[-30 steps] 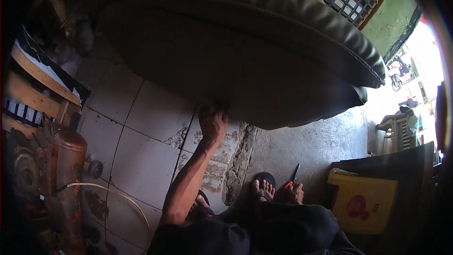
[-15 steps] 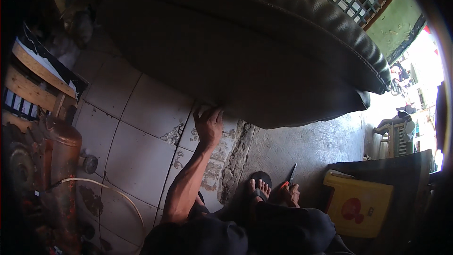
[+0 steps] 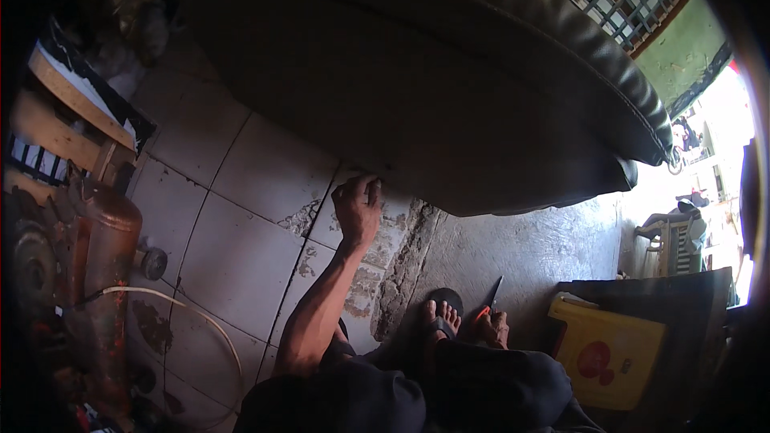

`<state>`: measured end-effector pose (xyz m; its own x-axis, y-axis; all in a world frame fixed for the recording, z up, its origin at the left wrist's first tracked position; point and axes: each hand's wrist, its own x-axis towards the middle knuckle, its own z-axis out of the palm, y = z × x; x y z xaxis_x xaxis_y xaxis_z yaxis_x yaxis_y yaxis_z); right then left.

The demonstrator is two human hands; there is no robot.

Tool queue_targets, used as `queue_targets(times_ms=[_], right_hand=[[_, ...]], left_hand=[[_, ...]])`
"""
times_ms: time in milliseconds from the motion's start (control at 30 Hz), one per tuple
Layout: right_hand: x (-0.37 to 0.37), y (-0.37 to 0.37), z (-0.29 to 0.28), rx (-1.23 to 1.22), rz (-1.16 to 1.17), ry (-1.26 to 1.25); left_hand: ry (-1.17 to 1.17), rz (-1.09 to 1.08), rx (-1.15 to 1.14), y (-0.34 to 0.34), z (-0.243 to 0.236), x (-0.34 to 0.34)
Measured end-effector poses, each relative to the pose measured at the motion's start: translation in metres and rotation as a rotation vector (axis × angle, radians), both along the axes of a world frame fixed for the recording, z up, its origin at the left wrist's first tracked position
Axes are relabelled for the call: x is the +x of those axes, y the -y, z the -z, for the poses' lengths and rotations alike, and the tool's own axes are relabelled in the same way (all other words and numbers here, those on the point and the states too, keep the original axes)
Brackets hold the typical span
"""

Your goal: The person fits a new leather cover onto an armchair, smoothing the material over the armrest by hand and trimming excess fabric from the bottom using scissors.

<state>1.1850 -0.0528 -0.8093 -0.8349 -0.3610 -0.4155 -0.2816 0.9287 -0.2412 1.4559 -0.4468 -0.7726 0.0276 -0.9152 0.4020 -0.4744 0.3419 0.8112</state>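
A large dark leather-like upholstered seat [image 3: 513, 128] stands tilted in front of me, its shadowed, flat underside facing me. My left hand [image 3: 358, 210] is at the lower edge of that underside, fingers curled and thumb pressed to them. Whatever lies between those fingertips is too small and dark to make out. Low down, beside my right foot, my right hand [image 3: 494, 330] is closed around the orange-red handle of a pair of scissors [image 3: 496, 293]. The narrow blade points up and away from me. Part of the right hand is hidden behind my knee.
At left stand a rusty brown tank [image 3: 112, 232] with a pale hose [image 3: 204, 317] and a wooden frame [image 3: 68, 132]. A yellow plastic box [image 3: 609, 345] sits at lower right beside a dark panel [image 3: 698, 297]. Cracked tiles [image 3: 237, 248] meet grey concrete [image 3: 513, 244].
The view has shifted slightly, so the seat sits a little further right and up. My left fingers have curled in more at its edge. The right hand keeps the scissors low.
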Motion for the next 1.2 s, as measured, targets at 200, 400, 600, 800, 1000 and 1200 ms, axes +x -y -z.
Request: queue_targets(times_ms=[200, 400, 600, 800, 1000, 1200], right_hand=[[0.018, 0.034, -0.01, -0.226, -0.312, 0.103], [0.053, 0.163, -0.081, -0.538, -0.905, 0.415], [0.067, 0.243, -0.118, -0.46, -0.47, 0.998], [0.068, 0.281, -0.129, -0.481, -0.492, 1.155], [0.068, 0.301, -0.138, -0.496, -0.599, 1.121], [0.063, 0.305, -0.124, -0.571, -0.618, 1.214]], left_hand=[[0.294, 0.039, -0.243, 0.012, -0.021, -0.005], [0.339, 0.027, -0.28, 0.022, -0.028, -0.005], [0.285, 0.041, -0.208, 0.019, -0.023, -0.004], [0.238, 0.056, -0.111, 0.019, -0.017, 0.001], [0.17, 0.06, 0.0, 0.022, -0.022, 0.001], [0.12, 0.071, 0.097, 0.023, -0.016, -0.002]])
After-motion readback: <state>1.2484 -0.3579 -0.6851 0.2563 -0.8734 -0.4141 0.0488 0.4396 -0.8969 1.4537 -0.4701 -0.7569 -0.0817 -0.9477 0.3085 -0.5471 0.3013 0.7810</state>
